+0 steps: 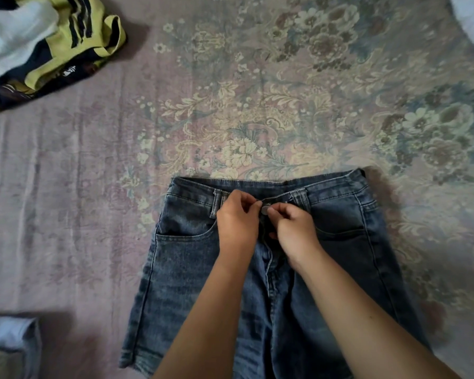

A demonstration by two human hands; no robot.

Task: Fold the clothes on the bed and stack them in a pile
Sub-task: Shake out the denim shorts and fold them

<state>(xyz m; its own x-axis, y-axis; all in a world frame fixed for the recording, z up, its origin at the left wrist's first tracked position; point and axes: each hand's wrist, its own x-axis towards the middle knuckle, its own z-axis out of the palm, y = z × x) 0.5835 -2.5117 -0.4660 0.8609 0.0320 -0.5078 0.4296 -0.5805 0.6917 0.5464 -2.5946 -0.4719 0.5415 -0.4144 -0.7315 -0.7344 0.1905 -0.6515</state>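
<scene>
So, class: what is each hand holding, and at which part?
Both hold the denim shorts at the waistband: the left hand pinches the buttonhole side, the right hand pinches the button side.

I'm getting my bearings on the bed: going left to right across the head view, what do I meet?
Heap of unfolded clothes → left hand → jeans button → right hand → white cloth at the top right corner.

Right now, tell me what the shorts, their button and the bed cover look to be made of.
Shorts: faded blue denim, matte, shown by pale contrast stitching, belt loops and a worn hem.
Button: probably metal; a small dull grey disc, half hidden between the fingers of both hands.
Bed cover: woven cloth with a printed floral pattern, matte and softly creased; the fibre is unclear.
</scene>
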